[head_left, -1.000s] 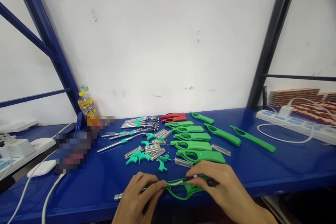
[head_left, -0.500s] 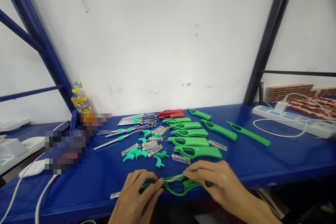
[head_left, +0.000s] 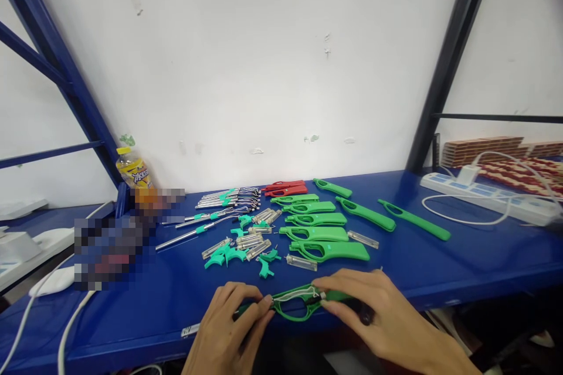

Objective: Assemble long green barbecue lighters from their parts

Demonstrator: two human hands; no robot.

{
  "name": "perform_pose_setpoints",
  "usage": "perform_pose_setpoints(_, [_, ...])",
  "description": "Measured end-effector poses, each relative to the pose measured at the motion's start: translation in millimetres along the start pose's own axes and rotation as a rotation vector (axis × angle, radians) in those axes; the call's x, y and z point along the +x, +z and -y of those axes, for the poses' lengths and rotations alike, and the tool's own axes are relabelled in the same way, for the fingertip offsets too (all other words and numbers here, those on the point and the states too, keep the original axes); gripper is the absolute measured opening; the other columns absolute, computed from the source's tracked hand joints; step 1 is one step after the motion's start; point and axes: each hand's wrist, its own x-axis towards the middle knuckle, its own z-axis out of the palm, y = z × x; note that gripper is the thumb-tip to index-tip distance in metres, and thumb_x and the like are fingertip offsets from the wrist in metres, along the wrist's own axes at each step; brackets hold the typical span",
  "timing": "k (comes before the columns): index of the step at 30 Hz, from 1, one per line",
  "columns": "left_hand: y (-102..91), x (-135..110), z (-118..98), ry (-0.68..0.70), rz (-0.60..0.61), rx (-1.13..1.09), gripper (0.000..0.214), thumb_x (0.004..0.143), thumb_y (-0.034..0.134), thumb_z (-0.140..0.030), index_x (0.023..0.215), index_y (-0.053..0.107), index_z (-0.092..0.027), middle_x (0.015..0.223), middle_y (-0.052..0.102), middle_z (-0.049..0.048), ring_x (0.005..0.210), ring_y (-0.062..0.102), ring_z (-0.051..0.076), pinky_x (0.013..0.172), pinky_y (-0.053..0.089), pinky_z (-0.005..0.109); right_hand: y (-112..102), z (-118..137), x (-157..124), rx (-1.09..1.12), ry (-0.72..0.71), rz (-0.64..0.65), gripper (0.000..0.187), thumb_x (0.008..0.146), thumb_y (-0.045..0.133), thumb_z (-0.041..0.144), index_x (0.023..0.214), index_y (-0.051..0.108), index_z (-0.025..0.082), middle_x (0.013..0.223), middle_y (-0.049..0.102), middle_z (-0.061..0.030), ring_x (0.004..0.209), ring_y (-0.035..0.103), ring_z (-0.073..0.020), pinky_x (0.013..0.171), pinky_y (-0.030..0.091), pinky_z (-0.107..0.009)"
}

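A green lighter shell half (head_left: 299, 304) with a white wire along its top lies at the near edge of the blue table (head_left: 440, 258). My left hand (head_left: 231, 328) pinches its metal-tube end on the left. My right hand (head_left: 373, 316) presses fingers on the shell's right part, thumb and forefinger closed at the wire. Just beyond lie more green shell halves (head_left: 325, 234), clear small tubes (head_left: 301, 262), teal trigger pieces (head_left: 229, 255) and metal rods (head_left: 193, 233).
Red shells (head_left: 285, 188) and long green shells (head_left: 413, 220) lie further back. A yellow bottle (head_left: 132, 171) stands at the left by the blue frame post. A white power strip (head_left: 488, 199) with cable sits right; white cables (head_left: 53, 316) run at the left.
The view shifted slightly, so everything sits a little higher and left. My right hand slid rightward along the shell; the white wire now lies arched over the trigger opening.
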Motion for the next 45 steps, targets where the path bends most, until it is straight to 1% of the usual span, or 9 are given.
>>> perform_pose_setpoints(6, [-1.6, -1, 1, -0.016, 0.019, 0.018, 0.02, 0.103, 0.057, -0.01, 0.116, 0.067, -0.023, 0.102, 0.069, 0.0058, 0.09, 0.065, 0.02, 0.075, 0.054, 0.032, 5, -4, 5, 0.131, -0.006, -0.044, 0.018, 0.106, 0.062, 0.029, 0.106, 0.08, 0.026, 0.1, 0.081, -0.0006, 0.087, 0.077, -0.0166, 0.079, 0.058, -0.025])
perform_pose_setpoints(15, [-4.2, -1, 2, -0.006, 0.044, 0.104, 0.026, 0.101, 0.063, -0.014, 0.123, 0.07, -0.025, 0.108, 0.071, 0.0065, 0.098, 0.064, 0.023, 0.081, 0.054, 0.036, 11, -9, 5, 0.149, -0.032, -0.07, 0.016, 0.106, 0.062, 0.027, 0.105, 0.078, 0.024, 0.098, 0.079, -0.0016, 0.084, 0.075, -0.016, 0.076, 0.054, -0.026])
perform_pose_setpoints(21, [-10.8, 9, 8, -0.083, 0.067, 0.045, 0.03, 0.105, 0.056, -0.02, 0.133, 0.066, -0.028, 0.114, 0.071, 0.0054, 0.107, 0.064, 0.024, 0.089, 0.056, 0.036, 8, -7, 7, 0.106, 0.043, -0.052, 0.015, 0.105, 0.065, 0.029, 0.104, 0.079, 0.026, 0.099, 0.077, -0.0004, 0.085, 0.072, -0.0161, 0.075, 0.051, -0.027])
perform_pose_setpoints(24, [-12.8, 24, 24, -0.187, 0.149, 0.002, 0.033, 0.108, 0.047, -0.021, 0.135, 0.066, -0.029, 0.12, 0.071, 0.0059, 0.111, 0.064, 0.024, 0.094, 0.056, 0.037, 8, -7, 8, 0.081, 0.032, -0.055, 0.016, 0.106, 0.064, 0.03, 0.104, 0.08, 0.028, 0.098, 0.077, 0.0004, 0.083, 0.071, -0.0156, 0.071, 0.048, -0.027])
perform_pose_setpoints(26, [-12.9, 37, 36, -0.216, 0.246, -0.009, 0.034, 0.108, 0.043, -0.021, 0.125, 0.071, -0.029, 0.117, 0.071, 0.0058, 0.106, 0.064, 0.025, 0.094, 0.056, 0.04, 9, -8, 8, 0.077, 0.024, -0.063, 0.017, 0.106, 0.063, 0.029, 0.103, 0.08, 0.028, 0.098, 0.077, 0.0009, 0.082, 0.071, -0.0152, 0.07, 0.047, -0.027])
perform_pose_setpoints(29, [-11.7, 52, 48, -0.243, 0.383, -0.021, 0.029, 0.105, 0.046, -0.022, 0.112, 0.073, -0.027, 0.112, 0.07, 0.0055, 0.104, 0.063, 0.026, 0.095, 0.055, 0.044, 10, -9, 9, 0.07, 0.023, -0.068, 0.017, 0.106, 0.063, 0.029, 0.102, 0.08, 0.028, 0.098, 0.077, 0.0013, 0.082, 0.071, -0.0151, 0.069, 0.046, -0.027])
perform_pose_setpoints(32, [-10.9, 58, 52, -0.265, 0.449, -0.003, 0.023, 0.103, 0.048, -0.022, 0.102, 0.071, -0.025, 0.109, 0.068, 0.0059, 0.102, 0.062, 0.028, 0.094, 0.053, 0.047, 10, -9, 9, 0.059, 0.021, -0.06, 0.016, 0.106, 0.064, 0.028, 0.102, 0.079, 0.028, 0.099, 0.077, 0.0016, 0.083, 0.071, -0.0154, 0.069, 0.045, -0.027])
perform_pose_setpoints(36, [-12.2, 52, 53, -0.268, 0.449, 0.028, 0.02, 0.103, 0.049, -0.023, 0.1, 0.069, -0.024, 0.106, 0.072, 0.0051, 0.102, 0.063, 0.028, 0.086, 0.054, 0.042, 9, -9, 8, 0.053, 0.024, -0.043, 0.015, 0.106, 0.063, 0.027, 0.103, 0.077, 0.028, 0.1, 0.077, 0.0025, 0.084, 0.072, -0.0151, 0.069, 0.044, -0.027])
perform_pose_setpoints(45, [-10.7, 41, 45, -0.248, 0.288, 0.105, 0.024, 0.105, 0.045, -0.026, 0.101, 0.068, -0.026, 0.099, 0.075, 0.0022, 0.094, 0.07, 0.026, 0.083, 0.053, 0.04, 10, -10, 7, 0.049, 0.027, -0.04, 0.016, 0.107, 0.061, 0.027, 0.104, 0.076, 0.029, 0.1, 0.076, 0.0028, 0.084, 0.072, -0.0145, 0.069, 0.042, -0.027])
